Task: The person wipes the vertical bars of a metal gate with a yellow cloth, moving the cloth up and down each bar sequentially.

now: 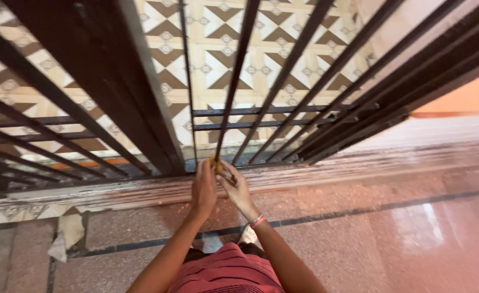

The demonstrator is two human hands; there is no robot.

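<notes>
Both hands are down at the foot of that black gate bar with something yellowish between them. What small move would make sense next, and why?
Probably a short stroke up the bar. The left hand and right hand press a small yellowish thing against its lowest end, just above the sill, so upward is the only way left. What the thing is cannot be told.

We see a small yellowish object [215,161] just below the middle of the frame, pinched between our two hands and mostly hidden by the fingers; its kind cannot be told. It sits against the foot of a dark, upright metal gate bar [234,81] that rises toward the top centre.
</notes>
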